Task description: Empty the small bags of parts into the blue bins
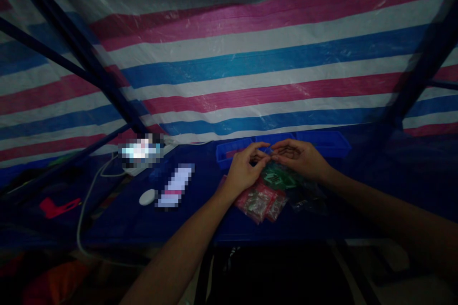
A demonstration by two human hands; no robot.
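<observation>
My left hand and my right hand meet over the blue table, thumbs and fingers pinched. Between the fingertips is the edge of what looks like a small clear plastic bag; its contents are too dark to make out. Just below lie a green plastic packet and several pink-and-clear packets, close to my left wrist. Dark clear plastic bags lie under my right forearm. Behind both hands stand blue trays, partly hidden by my fingers.
Left of my arm lie a lit phone and a round white object. A white power strip with another lit, blurred device stands at the back left, its white cable hanging down. A striped tarp closes the back.
</observation>
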